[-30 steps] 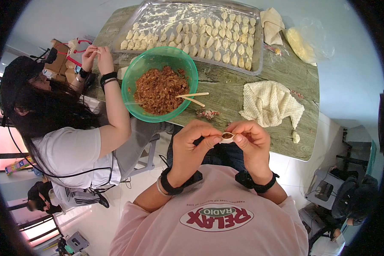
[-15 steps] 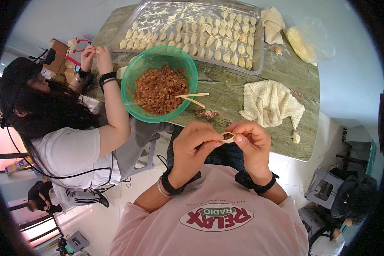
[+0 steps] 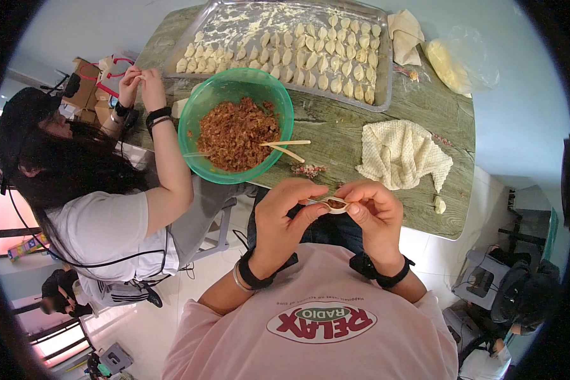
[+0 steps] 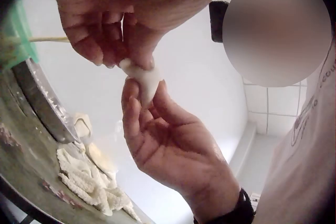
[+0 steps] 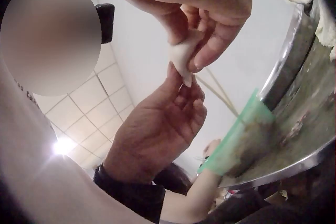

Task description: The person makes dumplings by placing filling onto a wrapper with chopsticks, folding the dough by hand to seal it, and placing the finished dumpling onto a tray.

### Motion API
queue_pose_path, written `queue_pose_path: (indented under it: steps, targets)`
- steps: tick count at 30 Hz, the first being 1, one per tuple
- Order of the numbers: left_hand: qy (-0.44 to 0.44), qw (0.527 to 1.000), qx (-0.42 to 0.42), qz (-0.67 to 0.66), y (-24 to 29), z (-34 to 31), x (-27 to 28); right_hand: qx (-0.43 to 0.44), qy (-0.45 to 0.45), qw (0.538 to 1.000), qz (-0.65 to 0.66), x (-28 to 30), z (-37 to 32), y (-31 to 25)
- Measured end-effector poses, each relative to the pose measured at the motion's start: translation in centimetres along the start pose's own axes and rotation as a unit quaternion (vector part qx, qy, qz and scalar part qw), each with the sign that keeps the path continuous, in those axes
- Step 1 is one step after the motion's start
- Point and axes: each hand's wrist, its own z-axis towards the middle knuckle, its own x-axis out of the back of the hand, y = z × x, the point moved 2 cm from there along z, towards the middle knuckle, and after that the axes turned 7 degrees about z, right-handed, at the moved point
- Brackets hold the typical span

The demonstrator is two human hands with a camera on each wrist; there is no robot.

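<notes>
Between both hands, over the table's near edge, is a partly folded dumpling (image 3: 333, 203) with brown filling showing in its open top. My left hand (image 3: 284, 212) pinches one end between thumb and fingers. At the other end, the right hand (image 3: 378, 209) grips the wrapper with its thumb in front and curled fingers behind. From the left wrist view, the dumpling's pale underside (image 4: 147, 82) hangs between the fingertips. A green bowl (image 3: 187, 149) of brown filling (image 3: 237, 136) stands on the table beyond the left hand, chopsticks (image 3: 288, 147) leaning in it.
A metal tray (image 3: 381, 104) with rows of dumplings lies at the back. Right of the bowl is a crumpled cream cloth (image 3: 402, 155), with a small dough piece (image 3: 439, 204) nearby. A plastic bag (image 3: 453, 63) sits at the far right. Another person (image 3: 101, 209) works at left.
The left fingers have shifted left along the wrapper, and more of its open edge and filling shows. The right hand keeps its grip in about the same place.
</notes>
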Motion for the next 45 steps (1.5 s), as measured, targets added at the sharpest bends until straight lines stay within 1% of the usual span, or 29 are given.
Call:
queue_pose_path:
  steps: [2,5,6,8,12,16,18,20,21,23,24,26,29,30,32,36,38,43,45]
  targets:
    - [-0.015,1.0,-0.025,0.011,-0.3,0.0,0.0,0.0,0.0,1.0,0.0,-0.1,0.1,-0.1]
    - [-0.017,0.999,-0.038,0.006,-0.7,0.0,0.0,0.001,-0.004,1.0,-0.002,0.0,0.2,-0.1]
    - [-0.017,0.999,-0.038,0.006,-0.7,0.1,0.0,0.002,-0.008,1.0,-0.004,0.0,0.2,-0.1]
    - [-0.025,1.0,0.001,-0.014,-0.7,0.1,-0.1,0.002,-0.01,1.0,-0.009,0.0,0.2,-0.2]
    - [-0.031,0.999,0.006,0.002,-0.6,0.2,0.0,0.017,-0.022,0.999,-0.041,0.0,0.4,-0.2]
    - [-0.038,0.999,-0.004,0.011,-0.8,0.1,0.1,0.022,-0.014,0.997,-0.076,0.0,0.5,-0.2]
    - [-0.038,0.999,-0.008,0.01,-0.7,0.1,0.1,0.049,-0.019,0.992,-0.114,0.2,0.5,-0.2]
    - [-0.04,0.998,-0.028,-0.033,-0.5,0.2,0.1,0.047,-0.012,0.993,-0.107,0.1,0.5,-0.3]
    - [-0.04,0.998,-0.028,-0.033,-0.5,0.1,0.0,0.044,-0.005,0.994,-0.1,0.1,0.5,-0.3]
    - [-0.028,0.996,0.0,-0.086,-0.7,-0.1,-0.3,0.046,-0.011,0.993,-0.105,0.1,0.5,-0.3]
    - [-0.028,0.996,0.0,-0.086,-0.6,-0.2,-0.2,0.047,-0.017,0.993,-0.11,0.0,0.4,-0.4]
    - [-0.045,0.997,0.018,-0.059,-0.6,-0.2,-0.1,0.044,-0.018,0.993,-0.104,-0.1,0.3,-0.3]
    - [-0.059,0.998,0.008,-0.029,-0.4,-0.2,0.0,0.04,-0.019,0.994,-0.1,-0.2,0.2,-0.3]
    - [-0.058,0.998,0.008,-0.029,-0.5,-0.2,0.0,0.04,-0.02,0.994,-0.103,-0.2,0.2,-0.3]
    - [-0.037,0.999,-0.036,-0.019,-0.6,-0.4,0.0,0.038,-0.019,0.994,-0.102,-0.3,0.1,-0.4]
    - [-0.022,0.999,-0.025,-0.007,-0.4,-0.6,0.0,0.045,-0.022,0.993,-0.108,-0.2,0.0,-0.2]
    - [-0.012,1.0,0.001,-0.023,-0.2,-0.7,0.1,0.041,-0.016,0.992,-0.12,-0.3,-0.1,-0.3]
    - [-0.018,1.0,-0.01,-0.007,0.0,-0.8,0.2,0.034,-0.015,0.99,-0.137,-0.8,-0.1,-0.7]
    - [-0.022,1.0,-0.019,0.002,0.1,-0.8,0.2,0.007,0.016,0.994,-0.106,-0.9,-0.2,-0.5]
